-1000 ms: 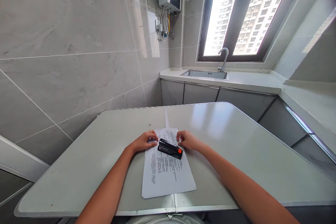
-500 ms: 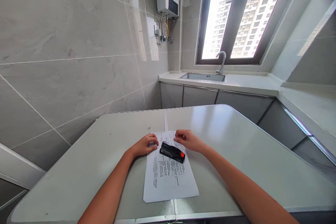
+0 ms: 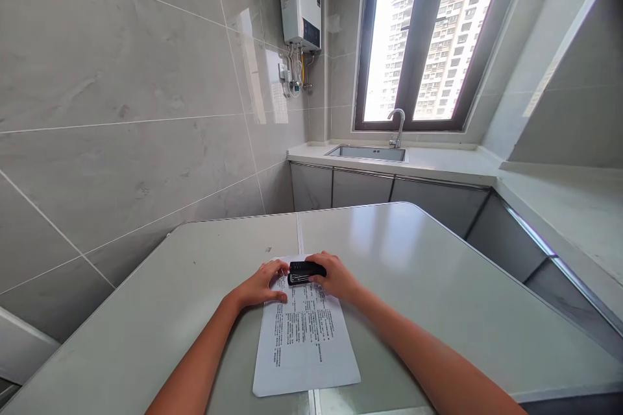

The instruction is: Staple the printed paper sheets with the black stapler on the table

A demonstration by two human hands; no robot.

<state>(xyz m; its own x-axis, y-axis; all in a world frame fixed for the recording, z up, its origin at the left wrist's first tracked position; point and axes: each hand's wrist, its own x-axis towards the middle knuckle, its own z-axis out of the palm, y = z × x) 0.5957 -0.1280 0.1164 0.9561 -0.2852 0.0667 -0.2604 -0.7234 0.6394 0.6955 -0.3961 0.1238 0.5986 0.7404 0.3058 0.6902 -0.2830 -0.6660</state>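
Observation:
A black stapler (image 3: 302, 268) is in my right hand (image 3: 337, 277), whose fingers and thumb wrap round its right end. Its jaw end points left over the upper part of a printed sheet of paper (image 3: 306, 373). My left hand (image 3: 265, 284) rests at the paper's upper left edge, thumb and fingers apart in a curve, with the fingertips close to the stapler's jaw end. Whether those fingertips touch the stapler I cannot tell. The stapler's right end is hidden by my right hand.
The paper lies on a pale table (image 3: 409, 337) with a metal seam down its middle. Beyond stand a counter (image 3: 440, 159) with a sink (image 3: 365, 153) and faucet (image 3: 399, 126). A tiled wall (image 3: 146, 175) runs along the left, with a water heater (image 3: 299, 0) mounted high.
My right hand has taken hold of the stapler, lifted it and turned it to point left. My left hand's thumb and fingers have spread apart. The view has shifted slightly.

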